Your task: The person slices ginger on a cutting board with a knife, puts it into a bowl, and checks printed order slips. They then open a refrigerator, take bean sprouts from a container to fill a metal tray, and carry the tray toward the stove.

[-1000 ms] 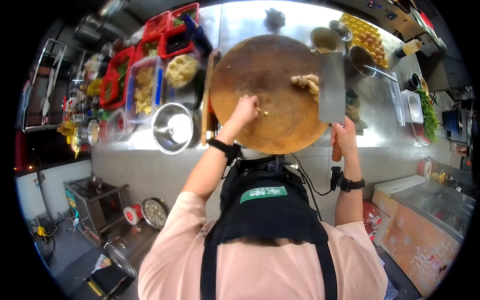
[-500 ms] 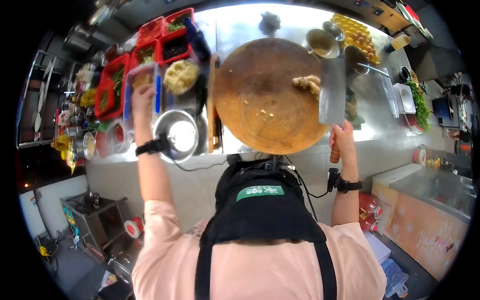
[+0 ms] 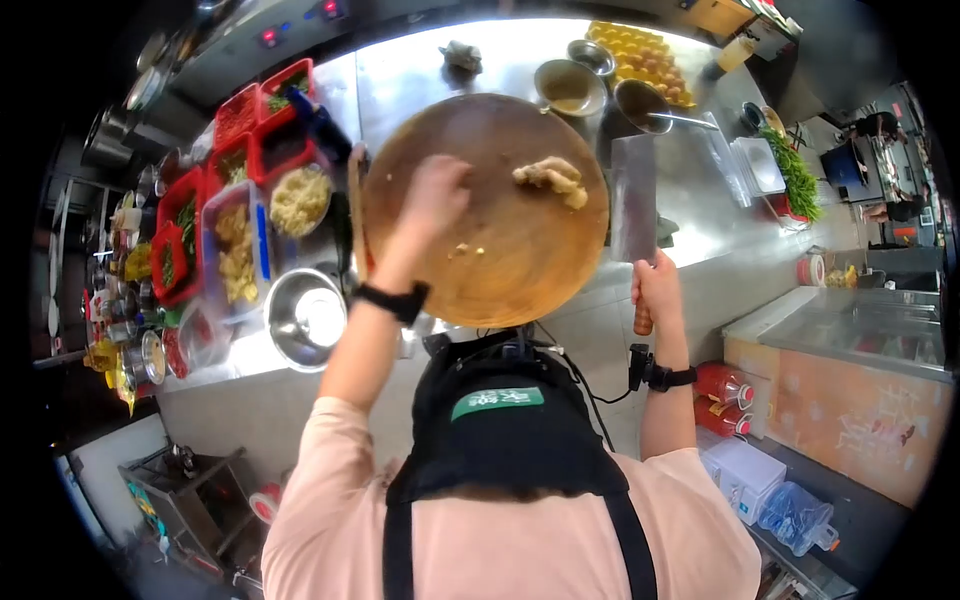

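My right hand (image 3: 657,285) is wrapped round the wooden handle of a cleaver (image 3: 633,205), its broad blade upright at the right edge of a round wooden chopping board (image 3: 490,285). Over the left part of the board is my left hand (image 3: 437,195), its fingers smeared by motion; whether they hold anything cannot be made out. A knobby piece of ginger (image 3: 553,181) lies on the board's right side, between my two hands. Small pale scraps (image 3: 463,248) rest near the board's middle. Left of the board, a clear container (image 3: 237,255) with a blue edge holds yellowish pieces.
A steel bowl (image 3: 305,318) and a bowl of minced pale food (image 3: 299,200) stand left of the board. Beyond are red tubs (image 3: 183,235) of ingredients. Behind the board are more bowls (image 3: 570,88) and a yellow egg tray (image 3: 640,62). Greens (image 3: 792,175) lie far right.
My left hand has moved right, from the clear container to over the board. The view has shifted, and my right hand still grips the cleaver beside the board.
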Demonstrator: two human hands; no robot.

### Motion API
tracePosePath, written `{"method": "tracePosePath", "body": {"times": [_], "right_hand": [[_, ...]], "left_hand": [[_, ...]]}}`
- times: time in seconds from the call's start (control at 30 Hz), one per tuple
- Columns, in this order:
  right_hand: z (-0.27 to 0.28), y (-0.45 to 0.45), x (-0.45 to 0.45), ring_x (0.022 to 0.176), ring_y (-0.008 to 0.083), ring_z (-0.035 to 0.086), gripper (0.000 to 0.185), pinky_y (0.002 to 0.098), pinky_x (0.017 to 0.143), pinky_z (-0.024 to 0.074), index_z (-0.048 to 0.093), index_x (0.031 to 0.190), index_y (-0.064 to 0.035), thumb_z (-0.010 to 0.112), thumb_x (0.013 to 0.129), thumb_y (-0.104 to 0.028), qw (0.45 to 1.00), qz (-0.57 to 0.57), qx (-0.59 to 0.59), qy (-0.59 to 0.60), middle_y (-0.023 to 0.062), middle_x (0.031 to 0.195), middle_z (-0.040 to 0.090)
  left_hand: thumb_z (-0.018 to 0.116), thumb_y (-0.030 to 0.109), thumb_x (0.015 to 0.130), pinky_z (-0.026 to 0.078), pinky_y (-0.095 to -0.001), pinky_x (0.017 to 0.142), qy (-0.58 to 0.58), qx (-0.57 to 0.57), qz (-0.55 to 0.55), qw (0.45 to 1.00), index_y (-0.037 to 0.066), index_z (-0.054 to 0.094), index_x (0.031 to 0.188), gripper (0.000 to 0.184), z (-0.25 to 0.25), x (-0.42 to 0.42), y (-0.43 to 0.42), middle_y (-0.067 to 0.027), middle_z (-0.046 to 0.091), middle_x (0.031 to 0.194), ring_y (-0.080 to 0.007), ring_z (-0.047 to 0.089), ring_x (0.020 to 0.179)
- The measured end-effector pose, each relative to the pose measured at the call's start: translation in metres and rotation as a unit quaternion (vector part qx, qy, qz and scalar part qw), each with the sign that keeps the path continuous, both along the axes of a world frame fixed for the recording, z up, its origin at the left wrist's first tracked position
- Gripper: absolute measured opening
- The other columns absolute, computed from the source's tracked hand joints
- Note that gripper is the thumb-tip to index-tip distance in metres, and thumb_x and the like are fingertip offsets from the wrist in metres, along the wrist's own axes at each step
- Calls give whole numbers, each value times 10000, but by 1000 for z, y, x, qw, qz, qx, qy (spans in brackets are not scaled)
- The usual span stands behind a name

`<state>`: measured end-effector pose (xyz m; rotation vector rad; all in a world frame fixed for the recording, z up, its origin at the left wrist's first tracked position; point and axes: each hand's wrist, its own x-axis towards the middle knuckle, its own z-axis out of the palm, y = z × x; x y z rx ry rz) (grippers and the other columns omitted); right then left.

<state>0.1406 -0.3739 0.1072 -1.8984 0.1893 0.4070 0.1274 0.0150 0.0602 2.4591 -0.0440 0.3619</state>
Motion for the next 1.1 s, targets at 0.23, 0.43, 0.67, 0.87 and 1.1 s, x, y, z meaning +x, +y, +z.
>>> {"method": "tracePosePath", "body": {"times": [0.23,0.43,0.67,0.87,1.1], "right_hand": [[-9,-41,7,403,132,508,56,290,378,419,528,838,-18,480,829,-45,1000,-2,0,16,42,548,507],[-29,-69,29,405,123,503,54,280,377,400,528,853,-29,480,830,-40,998,42,23,27,29,550,510],[-18,-43,44,404,118,500,214,280,384,404,592,1004,-11,470,829,-23,991,128,37,30,30,566,524],[-17,-4,34,399,123,502,270,285,384,403,624,1057,-26,483,827,-34,985,168,37,30,32,568,530],[-23,30,13,465,213,564,217,351,460,440,620,1019,-34,530,829,-90,977,204,-40,57,101,639,589]], "left_hand": [[545,69,806,424,-447,953,-37,56,-15,998,101,627,1026,237,-48,95,-161,-109,581,1136,-316,531,1106],[595,-93,765,486,-428,905,-24,-59,-10,998,43,588,1146,405,-43,92,-132,-110,619,1123,-321,582,1076],[592,43,895,511,-313,746,83,-374,122,916,16,562,1166,274,-29,18,-61,-88,650,1028,-169,635,903],[620,185,947,476,-218,671,153,-490,186,838,98,575,1150,225,-3,-53,-13,11,636,979,-76,602,823],[776,206,787,496,-395,779,96,-26,198,975,2,599,1032,365,-12,-84,-52,-148,550,1042,-299,580,880]]}}
